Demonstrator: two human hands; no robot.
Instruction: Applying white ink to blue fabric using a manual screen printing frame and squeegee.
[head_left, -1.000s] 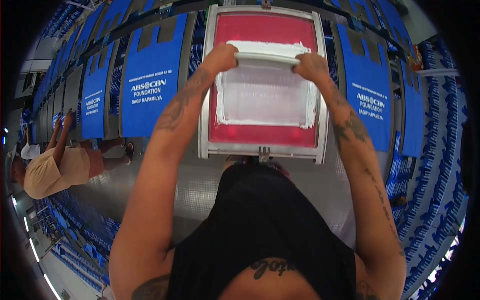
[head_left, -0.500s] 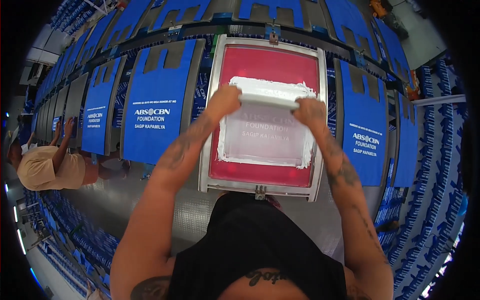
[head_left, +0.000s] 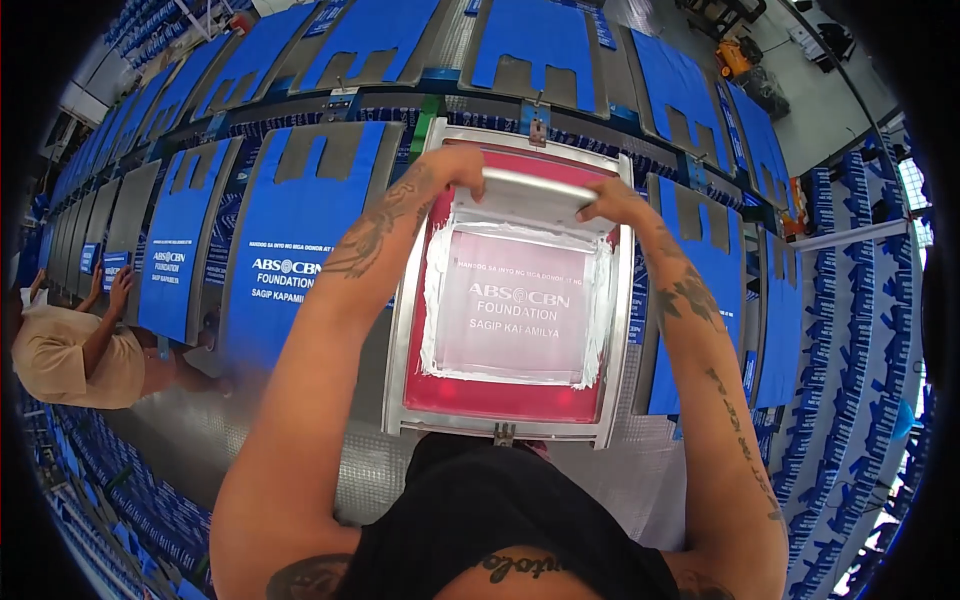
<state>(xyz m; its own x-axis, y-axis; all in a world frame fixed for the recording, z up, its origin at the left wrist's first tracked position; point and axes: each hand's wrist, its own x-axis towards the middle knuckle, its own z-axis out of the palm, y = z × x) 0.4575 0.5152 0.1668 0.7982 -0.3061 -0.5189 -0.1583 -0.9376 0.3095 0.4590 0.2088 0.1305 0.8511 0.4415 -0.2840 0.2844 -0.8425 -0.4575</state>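
My left hand (head_left: 460, 172) and my right hand (head_left: 609, 202) are closed on the two ends of a silver squeegee (head_left: 532, 197). It is tilted over the far part of a screen-printing screen (head_left: 617, 320), a metal frame with red mesh. White ink (head_left: 433, 355) borders a pale rectangle (head_left: 515, 355) with reversed lettering. What lies under the screen is mostly hidden.
Grey boards carrying blue cut fabric pieces (head_left: 180, 280) flank the screen, with another row (head_left: 530, 40) behind. A person in a tan shirt (head_left: 80, 355) works at the left. Hanging blue pieces (head_left: 840, 350) line the right; equipment (head_left: 740, 60) stands at the back right.
The squeegee in my hands has moved toward the screen's far edge and tilted, uncovering more lettering. The view has shifted, so the screen and boards appear lower in the picture.
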